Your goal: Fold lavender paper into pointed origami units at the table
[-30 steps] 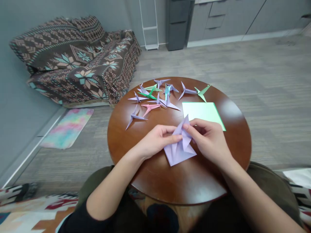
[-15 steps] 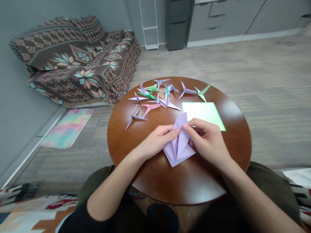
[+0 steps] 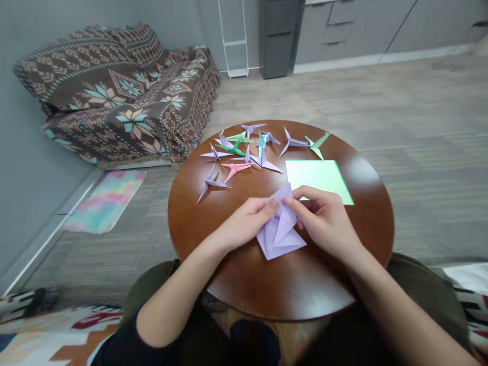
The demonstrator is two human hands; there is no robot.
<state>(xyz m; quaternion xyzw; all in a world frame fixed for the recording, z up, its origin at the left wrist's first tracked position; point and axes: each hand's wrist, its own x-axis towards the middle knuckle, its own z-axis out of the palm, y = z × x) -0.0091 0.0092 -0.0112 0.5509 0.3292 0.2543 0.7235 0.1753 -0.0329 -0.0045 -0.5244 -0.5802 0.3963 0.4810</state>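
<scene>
A partly folded sheet of purple origami paper (image 3: 280,239) is held between both hands, just over the front half of the round table. My left hand (image 3: 249,221) pinches its left side, thumb on top near the upper folds. On the opposite edge, my right hand (image 3: 322,216) grips the paper between thumb and fingers. The raised upper flap points away from me, and the lower part spreads into a flat corner towards me. Some of the fingers under the paper are hidden.
Several folded paper cranes in purple, green, blue and pink, one a pink crane (image 3: 237,169), lie on the table's far left. A stack of light green paper (image 3: 320,178) sits beyond my right hand on the brown table (image 3: 282,292). A covered sofa (image 3: 133,101) stands behind.
The upper flap of the purple paper has come down a little towards me, and its central folds have shifted and opened. Both hands stay in nearly the same place.
</scene>
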